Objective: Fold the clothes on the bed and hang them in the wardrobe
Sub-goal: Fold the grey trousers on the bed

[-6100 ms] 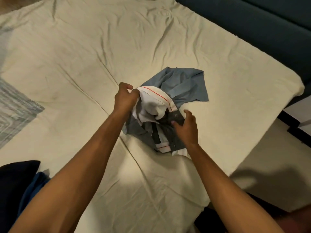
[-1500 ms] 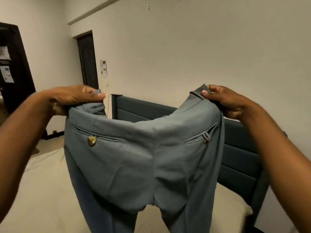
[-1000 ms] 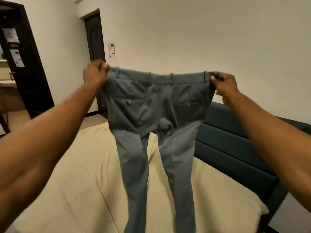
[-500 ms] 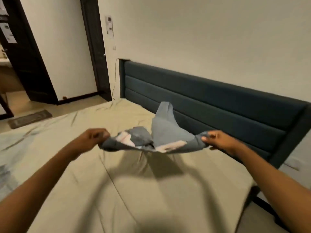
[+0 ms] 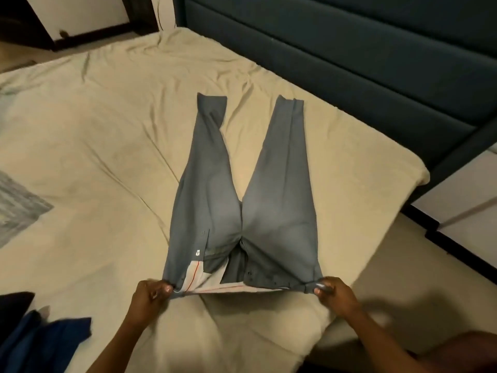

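A pair of grey-blue trousers (image 5: pixel 271 200) lies spread flat on the bed's beige sheet (image 5: pixel 102 146), legs pointing away toward the headboard, waistband nearest me with the fly open and white lining showing. My left hand (image 5: pixel 149 293) pinches the left end of the waistband. My right hand (image 5: pixel 332 290) pinches the right end, and the band is stretched between them. The left leg's cuff is slightly twisted.
A dark teal padded headboard (image 5: pixel 349 55) runs along the far right. Dark blue clothes (image 5: pixel 40 343) lie at the bed's near left corner. A grey patterned cloth (image 5: pixel 18 205) sits at the left edge. A white bedside unit (image 5: pixel 468 195) stands right of the bed.
The trousers, held up in the air by the waistband a second ago, were swung down and now lie flat on the sheet. Both hands keep the same grip, lower and nearer me.
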Tool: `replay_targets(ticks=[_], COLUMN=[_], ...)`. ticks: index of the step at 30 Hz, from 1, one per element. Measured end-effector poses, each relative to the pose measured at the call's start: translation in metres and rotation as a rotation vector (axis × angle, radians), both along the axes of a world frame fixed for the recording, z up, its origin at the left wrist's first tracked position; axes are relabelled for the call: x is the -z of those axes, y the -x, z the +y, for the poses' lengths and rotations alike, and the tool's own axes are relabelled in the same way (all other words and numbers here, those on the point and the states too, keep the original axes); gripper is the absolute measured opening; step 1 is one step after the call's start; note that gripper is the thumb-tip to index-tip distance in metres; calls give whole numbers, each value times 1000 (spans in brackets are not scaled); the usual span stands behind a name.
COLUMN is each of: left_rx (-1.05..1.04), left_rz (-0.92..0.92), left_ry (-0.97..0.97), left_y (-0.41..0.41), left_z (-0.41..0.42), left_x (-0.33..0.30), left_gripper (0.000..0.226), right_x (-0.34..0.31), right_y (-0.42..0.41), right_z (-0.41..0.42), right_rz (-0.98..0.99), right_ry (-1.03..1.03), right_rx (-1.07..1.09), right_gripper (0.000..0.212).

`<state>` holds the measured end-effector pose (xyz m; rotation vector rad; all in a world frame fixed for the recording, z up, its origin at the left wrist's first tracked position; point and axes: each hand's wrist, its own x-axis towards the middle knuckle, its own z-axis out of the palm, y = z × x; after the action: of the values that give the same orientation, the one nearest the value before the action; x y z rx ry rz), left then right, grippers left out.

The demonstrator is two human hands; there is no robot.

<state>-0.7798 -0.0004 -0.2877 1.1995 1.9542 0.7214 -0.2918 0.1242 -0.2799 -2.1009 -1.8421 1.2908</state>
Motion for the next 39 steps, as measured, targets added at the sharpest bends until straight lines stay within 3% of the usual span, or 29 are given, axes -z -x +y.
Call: replay_targets(ticks=[2,5,7,9,11,15,18,21,23,25,28,31,34,35,39], left_rx=[-80,-277,-326,-300,-267,-89,-32,-121,-120,57,538,780,766,740,532], left_rz=[-79,-163,-117,69,263,456,404,249,194,241,505,626,519,485,445], left_ry=[3,191,230,282,296,195,183,195,128,7,-157,-21,43,4,-280], left_y=[-10,-20,-21,-24,-32,-54,-65,-75,-79,-84,-92,-98,-100,-102,-106], left_z=[-6,-13,-13,-12,-12,2,20,35,41,40,22,10,14,17,21], left_x=[-3,1,2,-5,-13,-19,-10,-6,-7,-8,3,9,3,-1,2], left_gripper=[30,21,15,26,32,37,42,50,43,30,40,38,27,23,15], right_x=[-14,-31,-36,-36,-35,-26,-17,-3,2,7,11,10,9,8,0], right_y=[9,20,26,33,43,63,87,102,104,103,97,91,89,90,90], right_z=[-2,-4,-6,-9,-14,-29,-36,-42,-43,-42,-42,-45,-48,-49,-52], right_rz=[38,131,132,90,10,-458,-518,-553,-581,-575,-542,-506,-511,-487,-412], right_ry=[55,211,262,216,86,-253,-456,-486,-473,-494,-566,-616,-552,-526,-377], right_rx=[41,215,292,295,199,-254,-482,-657,-688,-653,-654,-671,-569,-483,73], right_gripper=[7,15,19,36,44,47,52,53,54,48,43,37,19,26,32])
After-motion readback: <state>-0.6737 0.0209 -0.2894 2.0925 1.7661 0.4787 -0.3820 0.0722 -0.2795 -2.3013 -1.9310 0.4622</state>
